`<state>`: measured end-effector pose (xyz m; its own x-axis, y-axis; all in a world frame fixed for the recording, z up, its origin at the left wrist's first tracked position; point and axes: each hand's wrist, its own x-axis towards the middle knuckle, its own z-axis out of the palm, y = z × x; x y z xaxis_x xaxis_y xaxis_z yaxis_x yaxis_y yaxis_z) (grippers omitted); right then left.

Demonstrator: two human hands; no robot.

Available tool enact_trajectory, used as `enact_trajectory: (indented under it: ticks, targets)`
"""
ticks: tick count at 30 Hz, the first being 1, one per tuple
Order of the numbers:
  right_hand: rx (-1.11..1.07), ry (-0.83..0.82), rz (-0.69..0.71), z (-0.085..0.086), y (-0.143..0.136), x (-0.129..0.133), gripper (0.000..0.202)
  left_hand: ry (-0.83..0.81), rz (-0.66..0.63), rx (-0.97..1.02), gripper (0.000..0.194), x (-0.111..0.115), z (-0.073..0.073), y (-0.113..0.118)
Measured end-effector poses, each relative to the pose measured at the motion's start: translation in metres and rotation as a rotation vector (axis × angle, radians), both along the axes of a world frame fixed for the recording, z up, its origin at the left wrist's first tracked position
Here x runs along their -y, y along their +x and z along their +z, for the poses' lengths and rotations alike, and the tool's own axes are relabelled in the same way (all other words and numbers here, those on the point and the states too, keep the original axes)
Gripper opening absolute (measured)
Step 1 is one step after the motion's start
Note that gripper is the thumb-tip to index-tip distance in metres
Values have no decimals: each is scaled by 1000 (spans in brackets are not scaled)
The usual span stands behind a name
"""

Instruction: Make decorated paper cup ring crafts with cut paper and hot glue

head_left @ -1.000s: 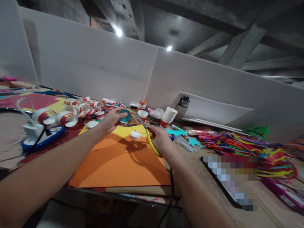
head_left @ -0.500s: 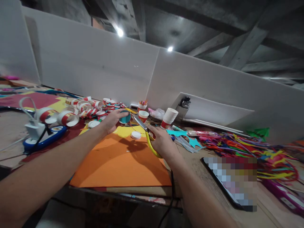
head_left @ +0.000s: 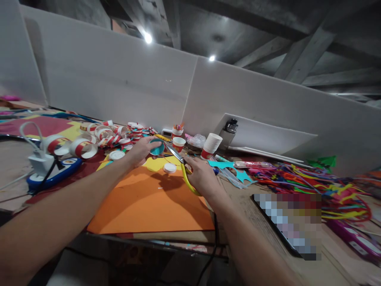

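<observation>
Centre of frame: left hand [head_left: 142,152] pinches teal round piece [head_left: 156,148], fingers closed on it; right hand [head_left: 203,174] grips yellow-handled scissors [head_left: 175,152], fingers round the handles. Blade tips look just beside the piece; a slip could nick the left hand or gouge the edge.

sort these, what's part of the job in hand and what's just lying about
In use: yellow-handled scissors in the right hand; round teal piece in the left hand; probably the cut teal sheet.
Apparently lying about: water bottle; pipe cleaners; white power adapter.
</observation>
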<state>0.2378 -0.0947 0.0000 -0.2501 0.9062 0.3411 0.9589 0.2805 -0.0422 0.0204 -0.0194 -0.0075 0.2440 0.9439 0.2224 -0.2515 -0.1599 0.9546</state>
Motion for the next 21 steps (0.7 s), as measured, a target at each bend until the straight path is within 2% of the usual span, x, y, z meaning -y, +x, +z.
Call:
enact_trajectory:
  ticks: [16, 21]
  targets:
    - [61, 20, 16, -5, -1, -6, 46, -58, 7, -35, 15, -2, 2, 1]
    - [69, 13, 6, -5, -3, -4, 45, -50, -12, -42, 9, -4, 0, 0]
